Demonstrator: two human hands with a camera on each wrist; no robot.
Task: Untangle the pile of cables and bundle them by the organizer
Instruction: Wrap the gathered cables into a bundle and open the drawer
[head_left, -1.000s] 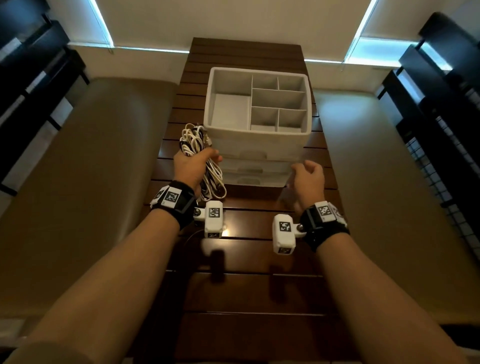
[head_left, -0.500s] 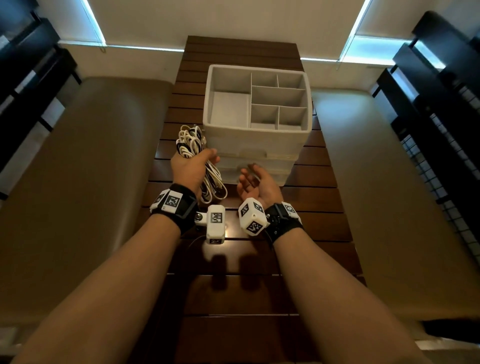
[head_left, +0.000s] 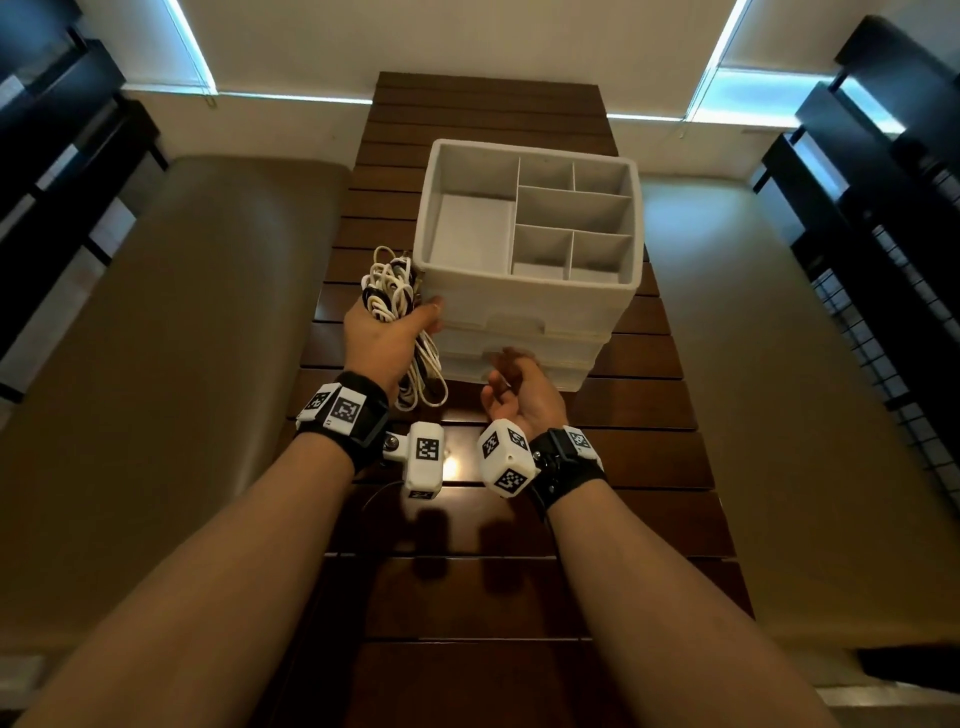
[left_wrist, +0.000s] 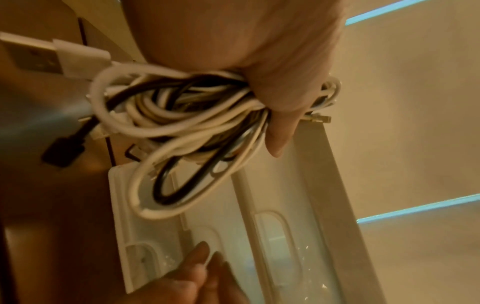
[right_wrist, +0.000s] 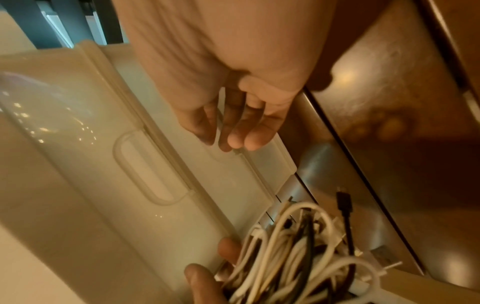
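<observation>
A tangled bundle of white and black cables (head_left: 390, 291) (left_wrist: 182, 123) is gripped in my left hand (head_left: 384, 340), held up against the front left corner of the white organizer (head_left: 530, 306). The organizer has several empty top compartments and stacked drawers on its front. My right hand (head_left: 511, 382) is palm up in front of the lower drawers. Its fingers (right_wrist: 233, 127) are nearly straight, their tips touching a drawer handle recess (right_wrist: 226, 156). The right wrist view also shows the cables (right_wrist: 293, 257) with a black plug dangling.
The organizer stands on a narrow table of dark wooden slats (head_left: 519, 597). Beige cushioned benches lie along the left (head_left: 156, 389) and right (head_left: 789, 389). Dark slatted furniture (head_left: 883, 208) stands further out on both sides.
My right hand has left the organizer's lower right corner, swung left, turned palm up and reached to the lower drawer front. My left hand has raised the cables slightly toward the organizer.
</observation>
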